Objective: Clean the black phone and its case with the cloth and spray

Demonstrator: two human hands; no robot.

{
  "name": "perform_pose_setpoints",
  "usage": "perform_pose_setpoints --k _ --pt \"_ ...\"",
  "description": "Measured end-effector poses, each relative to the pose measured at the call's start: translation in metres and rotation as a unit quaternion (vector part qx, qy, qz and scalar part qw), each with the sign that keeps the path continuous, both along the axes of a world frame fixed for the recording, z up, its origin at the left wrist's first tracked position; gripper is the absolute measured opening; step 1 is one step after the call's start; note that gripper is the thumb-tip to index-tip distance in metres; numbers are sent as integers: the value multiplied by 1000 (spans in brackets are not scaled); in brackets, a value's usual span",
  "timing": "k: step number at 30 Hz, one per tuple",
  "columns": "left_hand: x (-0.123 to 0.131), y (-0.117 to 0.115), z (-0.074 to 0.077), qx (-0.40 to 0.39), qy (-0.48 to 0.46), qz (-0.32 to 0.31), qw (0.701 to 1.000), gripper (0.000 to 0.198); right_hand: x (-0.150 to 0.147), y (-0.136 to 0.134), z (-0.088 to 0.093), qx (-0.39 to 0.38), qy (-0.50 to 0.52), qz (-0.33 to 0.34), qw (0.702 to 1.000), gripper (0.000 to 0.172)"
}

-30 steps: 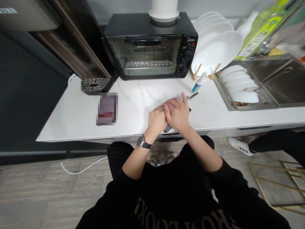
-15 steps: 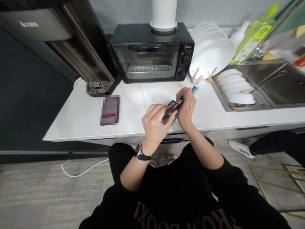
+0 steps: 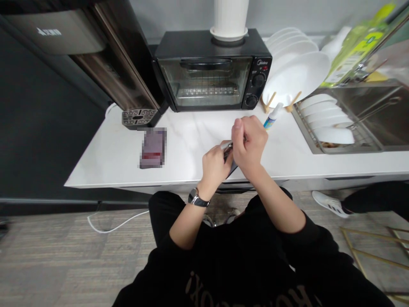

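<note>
My left hand (image 3: 214, 165), with a watch on its wrist, grips a dark, flat, phone-like object (image 3: 232, 168) over the front edge of the white counter (image 3: 188, 149). Above that object my right hand (image 3: 249, 143) is curled into a closed shape, its thumb side up; a small dark bit shows at its fingers, too small to name. The right hand covers much of the flat object. Just beyond the right hand stands a small white bottle with a blue label (image 3: 272, 117). A blurred-out purple item (image 3: 154, 148) lies on the counter at the left.
A black toaster oven (image 3: 209, 81) bears a white pot (image 3: 230, 19). At the left stands a dispenser machine (image 3: 118, 68). White plates (image 3: 298, 76), a green bottle (image 3: 354, 53) and a sink (image 3: 380, 123) are at the right. Another person's shoe (image 3: 329, 203) is on the floor.
My right hand has risen and curled over the flat object, hiding more of it. My left hand has shifted slightly. The whole view has moved a little, so the counter items appear farther right.
</note>
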State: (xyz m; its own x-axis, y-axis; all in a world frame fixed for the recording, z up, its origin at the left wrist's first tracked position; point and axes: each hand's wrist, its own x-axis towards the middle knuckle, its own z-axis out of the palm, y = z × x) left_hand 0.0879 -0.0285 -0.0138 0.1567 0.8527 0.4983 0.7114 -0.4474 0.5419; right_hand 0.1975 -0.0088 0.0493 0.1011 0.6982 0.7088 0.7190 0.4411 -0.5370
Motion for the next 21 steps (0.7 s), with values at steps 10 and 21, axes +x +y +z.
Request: perform_pose_setpoints --k 10,21 --pt "-5 19 -16 -35 15 -4 999 11 17 10 -10 41 -264 59 962 45" --pt "-4 21 -17 -54 -21 -30 998 17 7 17 -3 35 -296 94 950 46"
